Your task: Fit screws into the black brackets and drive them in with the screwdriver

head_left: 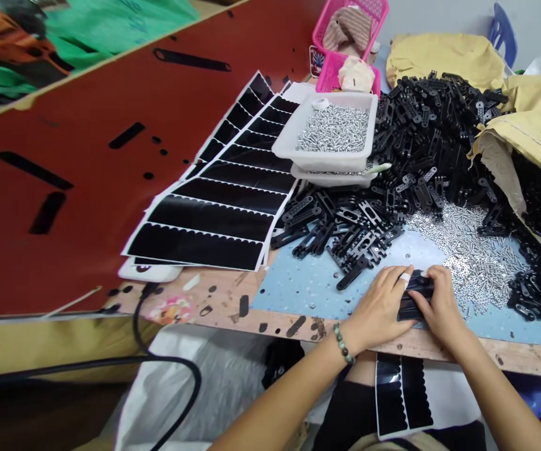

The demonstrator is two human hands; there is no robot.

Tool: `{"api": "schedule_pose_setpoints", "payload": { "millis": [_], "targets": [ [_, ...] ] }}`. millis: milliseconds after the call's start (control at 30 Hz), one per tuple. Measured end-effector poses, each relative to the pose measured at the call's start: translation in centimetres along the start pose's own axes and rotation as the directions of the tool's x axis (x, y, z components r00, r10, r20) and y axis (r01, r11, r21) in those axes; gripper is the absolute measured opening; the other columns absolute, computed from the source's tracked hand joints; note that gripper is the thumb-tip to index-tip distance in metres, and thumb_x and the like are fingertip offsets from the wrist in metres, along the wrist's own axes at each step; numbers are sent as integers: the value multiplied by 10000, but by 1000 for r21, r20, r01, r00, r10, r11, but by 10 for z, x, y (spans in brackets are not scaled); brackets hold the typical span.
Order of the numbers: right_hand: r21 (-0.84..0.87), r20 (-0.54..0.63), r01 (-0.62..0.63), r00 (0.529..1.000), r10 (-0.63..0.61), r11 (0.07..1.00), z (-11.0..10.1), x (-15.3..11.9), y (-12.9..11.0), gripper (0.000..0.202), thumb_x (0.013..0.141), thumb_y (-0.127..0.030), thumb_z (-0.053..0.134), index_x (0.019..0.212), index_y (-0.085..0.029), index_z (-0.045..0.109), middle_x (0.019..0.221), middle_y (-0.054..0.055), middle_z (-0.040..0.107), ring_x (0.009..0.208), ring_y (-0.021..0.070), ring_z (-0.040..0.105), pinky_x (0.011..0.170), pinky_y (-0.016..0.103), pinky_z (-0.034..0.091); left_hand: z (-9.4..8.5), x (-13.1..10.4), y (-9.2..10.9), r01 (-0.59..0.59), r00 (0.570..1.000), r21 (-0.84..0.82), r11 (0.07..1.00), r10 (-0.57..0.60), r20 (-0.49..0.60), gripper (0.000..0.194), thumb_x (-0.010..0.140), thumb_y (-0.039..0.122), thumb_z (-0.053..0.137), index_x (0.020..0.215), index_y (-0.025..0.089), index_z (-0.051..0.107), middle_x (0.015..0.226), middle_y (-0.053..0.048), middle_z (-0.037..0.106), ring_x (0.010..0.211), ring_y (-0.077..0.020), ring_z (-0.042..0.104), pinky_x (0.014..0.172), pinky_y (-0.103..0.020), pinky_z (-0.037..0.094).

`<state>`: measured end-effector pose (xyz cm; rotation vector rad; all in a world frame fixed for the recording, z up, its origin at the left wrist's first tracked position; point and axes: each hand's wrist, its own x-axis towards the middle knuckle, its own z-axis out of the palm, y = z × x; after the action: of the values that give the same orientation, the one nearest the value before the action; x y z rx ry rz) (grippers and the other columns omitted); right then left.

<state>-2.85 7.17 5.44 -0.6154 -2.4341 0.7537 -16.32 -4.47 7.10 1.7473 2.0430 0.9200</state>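
Observation:
Near the table's front edge, my left hand (381,305) and my right hand (443,307) close round a small bundle of black plastic parts (414,304) from both sides. White tape wraps one finger of my left hand, and a beaded bracelet (343,344) circles that wrist. Under the bundle lies a light blue sheet (308,291). Just behind my hands are loose black slotted plastic pieces (362,235). Beside my right hand spreads a heap of small silver screws (481,257). A sheet of black stickers (390,401) rests on my lap.
White tubs of screws (324,156) stand beyond sheets of black adhesive strips (205,244). A large pile of black parts (430,125) and yellow paper sacks (533,119) fill the back right. Pink baskets (320,31) sit behind. A red-brown board (87,188) borders the left.

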Motion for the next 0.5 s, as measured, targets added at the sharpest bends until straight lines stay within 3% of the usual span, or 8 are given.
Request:
{"api": "schedule_pose_setpoints", "payload": {
  "millis": [133,233,333,433,500],
  "targets": [
    [-92,71,83,995,-76,992,0,0,-4,341,920,-328,496,1227,-189,449,1216,160,513,1180,272,478,986,492,439,2,-1,-1,30,999,14,999,-30,-25,764,695,257,674,1376,153,345,1276,-157,472,1229,-340,431,1042,-541,395],
    [-219,259,211,954,-151,953,-4,-11,-10,512,931,-387,465,1387,-179,358,1419,169,435,1348,303,353,1077,556,324,4,-5,-1,41,998,4,999,-41,-44,787,669,210,640,1383,135,318,1293,-174,449,1235,-346,415,1045,-548,383],
    [-272,397,254,908,-132,928,-6,-16,-16,564,946,-407,421,1442,-162,306,1496,155,360,1401,302,287,1100,583,278,7,-6,-1,38,999,19,999,-37,-40,780,637,179,626,1359,134,335,1305,-177,433,1237,-350,401,1048,-551,372],
    [-214,398,208,911,-109,955,-13,-13,-13,506,955,-379,406,1419,-183,355,1487,130,386,1385,286,332,1097,578,303,7,-4,0,28,999,56,998,-26,-40,749,632,187,638,1325,111,364,1279,-185,442,1208,-355,410,1042,-550,370],
    [-129,279,143,955,-103,981,-21,-13,-9,450,964,-325,381,1398,-206,382,1437,120,459,1348,260,397,1077,540,362,2,-3,1,34,997,58,998,-30,-69,700,679,213,641,1315,108,369,1261,-183,451,1196,-347,419,1037,-541,376]
  ]
}}
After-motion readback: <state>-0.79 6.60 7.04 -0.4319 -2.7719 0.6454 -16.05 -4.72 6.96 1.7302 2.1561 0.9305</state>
